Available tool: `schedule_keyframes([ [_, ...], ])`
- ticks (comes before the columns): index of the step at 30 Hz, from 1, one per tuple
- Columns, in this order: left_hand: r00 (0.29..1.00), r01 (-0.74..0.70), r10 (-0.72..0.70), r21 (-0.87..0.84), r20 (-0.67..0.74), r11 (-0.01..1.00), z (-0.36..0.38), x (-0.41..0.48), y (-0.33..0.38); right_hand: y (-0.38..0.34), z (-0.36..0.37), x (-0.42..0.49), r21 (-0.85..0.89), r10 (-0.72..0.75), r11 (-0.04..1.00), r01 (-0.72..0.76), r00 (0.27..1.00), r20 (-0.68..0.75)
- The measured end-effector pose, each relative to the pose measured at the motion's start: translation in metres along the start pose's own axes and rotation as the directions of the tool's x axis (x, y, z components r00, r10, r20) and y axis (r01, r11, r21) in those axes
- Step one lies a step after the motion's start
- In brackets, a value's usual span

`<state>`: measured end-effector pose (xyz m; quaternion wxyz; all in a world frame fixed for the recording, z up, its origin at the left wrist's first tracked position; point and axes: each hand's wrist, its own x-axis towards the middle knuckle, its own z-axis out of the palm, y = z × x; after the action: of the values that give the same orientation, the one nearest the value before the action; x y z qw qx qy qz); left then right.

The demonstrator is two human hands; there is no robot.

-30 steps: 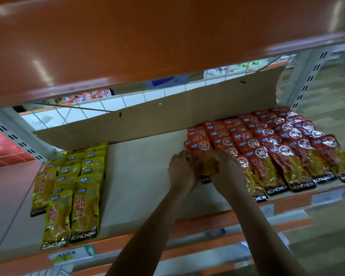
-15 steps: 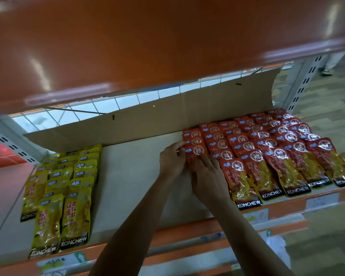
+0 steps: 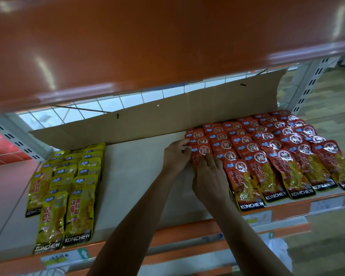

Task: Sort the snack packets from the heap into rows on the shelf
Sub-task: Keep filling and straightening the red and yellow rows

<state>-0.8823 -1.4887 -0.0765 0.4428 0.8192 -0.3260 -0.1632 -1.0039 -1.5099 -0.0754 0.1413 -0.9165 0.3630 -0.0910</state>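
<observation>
Red snack packets (image 3: 287,148) lie in several overlapping rows on the right half of the pale shelf board (image 3: 131,176). Yellow snack packets (image 3: 68,186) fill rows at the left. Both hands are at the leftmost red row. My left hand (image 3: 175,156) pinches the left edge of the front red packet (image 3: 202,151) of that row. My right hand (image 3: 209,176) lies flat on the same packet's lower part with straight fingers, hiding most of it. No loose heap is in view.
A brown cardboard sheet (image 3: 147,124) stands along the back of the shelf before a wire grid. The orange upper shelf (image 3: 167,46) hangs low overhead. An orange front rail (image 3: 187,234) with price labels (image 3: 323,204) edges the shelf. A grey slotted post (image 3: 311,84) rises at the right.
Both hands have slid the red packet farther back into the leftmost red row. My right hand has flattened on top of it.
</observation>
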Motion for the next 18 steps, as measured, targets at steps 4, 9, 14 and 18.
schedule_keyframes([
  [4,0.999,-0.038,0.038,0.037,-0.01,0.999,-0.004,-0.006,-0.003,-0.004,0.0,-0.002,0.043,-0.001,0.999,0.002,1.0,-0.031],
  [9,0.996,-0.071,0.077,0.144,-0.038,0.987,-0.013,-0.017,-0.009,-0.017,0.002,-0.006,0.079,-0.089,0.992,0.095,0.993,-0.08],
  [14,0.992,-0.064,0.086,0.219,-0.093,0.974,-0.035,-0.033,-0.018,-0.038,0.008,-0.008,0.162,-0.146,0.975,0.154,0.987,-0.062],
  [18,0.967,-0.078,0.149,0.312,-0.209,0.947,-0.071,-0.053,-0.033,-0.068,0.019,-0.011,0.16,-0.232,0.959,0.234,0.972,-0.034],
])
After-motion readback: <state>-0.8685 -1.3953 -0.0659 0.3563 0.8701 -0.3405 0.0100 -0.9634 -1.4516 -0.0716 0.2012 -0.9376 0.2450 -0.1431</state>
